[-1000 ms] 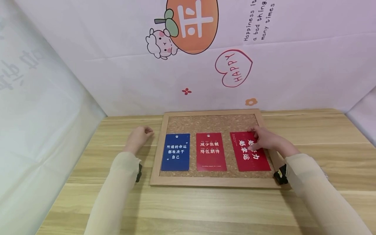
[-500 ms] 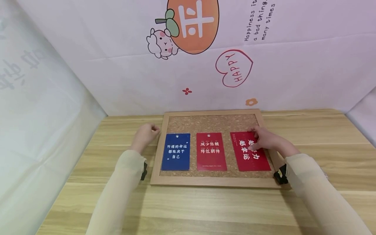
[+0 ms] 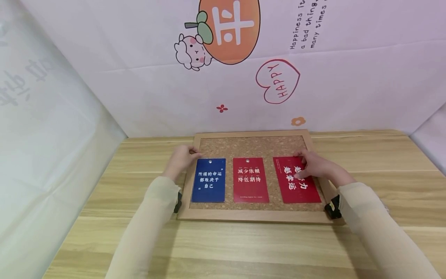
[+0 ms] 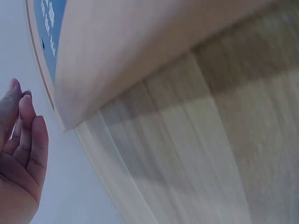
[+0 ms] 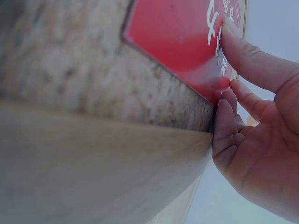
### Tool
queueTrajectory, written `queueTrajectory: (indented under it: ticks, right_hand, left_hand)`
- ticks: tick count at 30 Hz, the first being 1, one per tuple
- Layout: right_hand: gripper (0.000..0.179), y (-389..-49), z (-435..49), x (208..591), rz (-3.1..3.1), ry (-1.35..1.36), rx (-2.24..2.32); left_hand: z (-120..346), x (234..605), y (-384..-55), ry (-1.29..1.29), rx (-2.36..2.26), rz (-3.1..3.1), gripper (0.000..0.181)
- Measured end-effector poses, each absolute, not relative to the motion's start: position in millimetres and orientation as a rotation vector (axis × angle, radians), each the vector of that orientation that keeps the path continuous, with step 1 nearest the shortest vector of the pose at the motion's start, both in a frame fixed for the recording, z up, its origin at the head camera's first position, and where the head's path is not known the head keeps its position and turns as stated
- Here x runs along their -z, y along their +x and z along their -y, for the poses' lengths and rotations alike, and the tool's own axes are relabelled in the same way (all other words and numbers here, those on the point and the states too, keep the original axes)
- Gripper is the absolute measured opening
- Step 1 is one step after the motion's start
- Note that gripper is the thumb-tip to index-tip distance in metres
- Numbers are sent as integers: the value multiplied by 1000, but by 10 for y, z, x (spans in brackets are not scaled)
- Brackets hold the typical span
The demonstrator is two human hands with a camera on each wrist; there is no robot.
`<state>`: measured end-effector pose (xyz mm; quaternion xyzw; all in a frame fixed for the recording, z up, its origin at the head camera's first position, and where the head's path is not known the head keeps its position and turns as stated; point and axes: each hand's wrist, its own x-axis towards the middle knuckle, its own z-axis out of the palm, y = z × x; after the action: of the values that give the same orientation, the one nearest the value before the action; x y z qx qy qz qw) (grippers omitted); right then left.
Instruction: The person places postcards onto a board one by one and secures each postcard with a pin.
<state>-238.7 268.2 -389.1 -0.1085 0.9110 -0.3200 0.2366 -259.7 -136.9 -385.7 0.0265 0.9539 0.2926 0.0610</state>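
Observation:
A framed cork board (image 3: 251, 143) lies on the wooden table. On it are a blue card (image 3: 208, 193), a middle red card (image 3: 250, 190) and a right red card (image 3: 301, 193) with its text turned sideways. My right hand (image 3: 318, 164) holds the right red card, thumb on its face and fingers at its edge; the right wrist view shows the thumb (image 5: 247, 53) there too. My left hand (image 3: 181, 157) is over the frame's left side, near the blue card's top corner. Its thumb and fingertips meet; whether anything small sits between them I cannot tell.
White pins (image 3: 210, 161) show at the tops of the blue and middle red cards. A white printed cloth (image 3: 156, 100) hangs behind the table (image 3: 244, 248). The frame's front edge (image 3: 258, 216) faces me.
My left hand has moved right and slightly away from me, from the bare table to over the board's left frame. My right hand and the cards have stayed in place.

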Motion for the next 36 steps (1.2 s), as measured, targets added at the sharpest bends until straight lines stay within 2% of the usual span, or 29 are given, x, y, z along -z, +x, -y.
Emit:
queueTrajectory:
  ticks: [14, 26, 36]
  right_hand:
    - [75, -2382, -2673, 3878, -2502, -290, 865]
    - [75, -2376, -2669, 3871, -2501, -298, 861]
    - [76, -2377, -2671, 3871, -2504, -299, 864]
  left_hand:
    - [1147, 3783, -2559, 106, -909, -2837, 31]
    - [994, 3690, -2546, 201, -843, -2886, 27]
    - [826, 3690, -2559, 189, -968, -2844, 28]
